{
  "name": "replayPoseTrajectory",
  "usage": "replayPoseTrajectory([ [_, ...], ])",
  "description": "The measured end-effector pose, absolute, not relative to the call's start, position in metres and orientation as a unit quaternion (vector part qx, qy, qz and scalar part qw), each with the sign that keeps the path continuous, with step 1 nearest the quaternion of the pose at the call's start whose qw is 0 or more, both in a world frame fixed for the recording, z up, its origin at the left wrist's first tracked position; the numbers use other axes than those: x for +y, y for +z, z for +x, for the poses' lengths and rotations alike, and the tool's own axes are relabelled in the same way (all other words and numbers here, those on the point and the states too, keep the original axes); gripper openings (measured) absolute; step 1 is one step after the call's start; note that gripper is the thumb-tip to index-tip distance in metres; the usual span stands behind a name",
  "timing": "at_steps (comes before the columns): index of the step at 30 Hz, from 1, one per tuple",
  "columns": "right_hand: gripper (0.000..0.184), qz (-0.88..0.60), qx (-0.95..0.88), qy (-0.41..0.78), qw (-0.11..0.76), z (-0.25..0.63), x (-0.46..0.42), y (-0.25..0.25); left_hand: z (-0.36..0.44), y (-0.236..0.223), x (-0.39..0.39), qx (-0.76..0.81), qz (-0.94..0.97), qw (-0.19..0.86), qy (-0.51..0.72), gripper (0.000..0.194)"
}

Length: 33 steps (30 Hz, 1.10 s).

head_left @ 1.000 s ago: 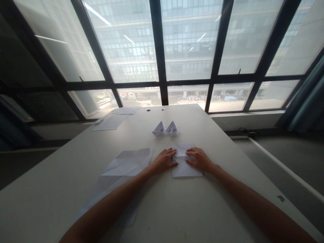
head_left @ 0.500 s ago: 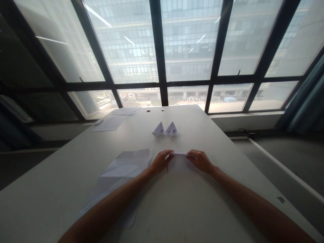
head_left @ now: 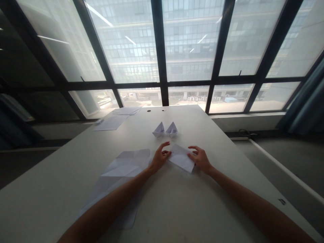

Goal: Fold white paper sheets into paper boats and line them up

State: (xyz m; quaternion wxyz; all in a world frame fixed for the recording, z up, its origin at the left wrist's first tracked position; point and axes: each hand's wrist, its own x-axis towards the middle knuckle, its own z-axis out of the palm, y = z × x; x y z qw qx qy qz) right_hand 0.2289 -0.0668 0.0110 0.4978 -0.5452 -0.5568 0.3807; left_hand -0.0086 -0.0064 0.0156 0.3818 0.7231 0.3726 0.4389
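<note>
A folded white paper (head_left: 181,157) lies turned at an angle on the white table (head_left: 177,209) between my hands. My left hand (head_left: 160,156) pinches its left corner, fingers curled. At the paper's right edge my right hand (head_left: 199,158) grips it with curled fingers. Two finished paper boats (head_left: 165,129) stand side by side just beyond the paper.
A creased, unfolded sheet (head_left: 126,165) lies left of my left arm. More loose sheets (head_left: 113,120) rest at the table's far left corner. The table's right edge (head_left: 253,175) drops to the floor. Large windows (head_left: 162,50) rise behind the table.
The paper was flat under both palms, then folded over away from me. Now it is rotated to a diagonal, and both hands hold its ends instead of pressing it.
</note>
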Motion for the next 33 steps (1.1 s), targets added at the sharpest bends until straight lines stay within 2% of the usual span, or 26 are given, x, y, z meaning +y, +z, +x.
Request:
replayPoseTrajectory([
  [4, 0.043, -0.599, -0.550, 0.313, 0.491, 0.234, -0.062, 0.003, -0.006, 0.009, -0.012, 0.372, 0.796, 0.231, 0.417, 0.033],
  [7, 0.039, -0.634, -0.567, 0.243, 0.467, 0.234, -0.060, -0.001, -0.003, 0.008, -0.020, 0.334, 0.872, 0.151, 0.324, 0.030],
  [11, 0.038, -0.684, -0.620, 0.143, 0.358, 0.231, -0.066, 0.004, -0.002, 0.008, -0.025, 0.313, 0.917, 0.119, 0.219, 0.036],
  [14, 0.032, -0.696, -0.667, 0.082, 0.252, 0.229, -0.074, 0.015, -0.003, 0.008, -0.023, 0.333, 0.914, 0.123, 0.197, 0.031],
  [18, 0.047, -0.690, -0.688, 0.036, 0.220, 0.226, -0.081, 0.026, -0.004, 0.011, -0.023, 0.343, 0.905, 0.129, 0.214, 0.025],
  [22, 0.035, -0.584, -0.766, 0.026, 0.268, 0.220, -0.082, 0.026, -0.004, 0.019, -0.031, 0.303, 0.930, 0.117, 0.172, 0.044],
  [24, 0.045, -0.531, -0.808, 0.032, 0.253, 0.215, -0.082, 0.020, -0.004, 0.023, -0.034, 0.277, 0.943, 0.115, 0.145, 0.057],
  [27, 0.063, -0.512, -0.838, 0.066, 0.178, 0.210, -0.081, 0.009, -0.005, 0.026, -0.036, 0.255, 0.953, 0.116, 0.118, 0.069],
  [30, 0.072, -0.513, -0.844, 0.090, 0.130, 0.210, -0.079, 0.004, -0.006, 0.027, -0.035, 0.249, 0.957, 0.110, 0.098, 0.077],
  [33, 0.079, -0.527, -0.837, 0.086, 0.120, 0.214, -0.078, 0.004, -0.007, 0.026, -0.033, 0.248, 0.960, 0.101, 0.078, 0.087],
])
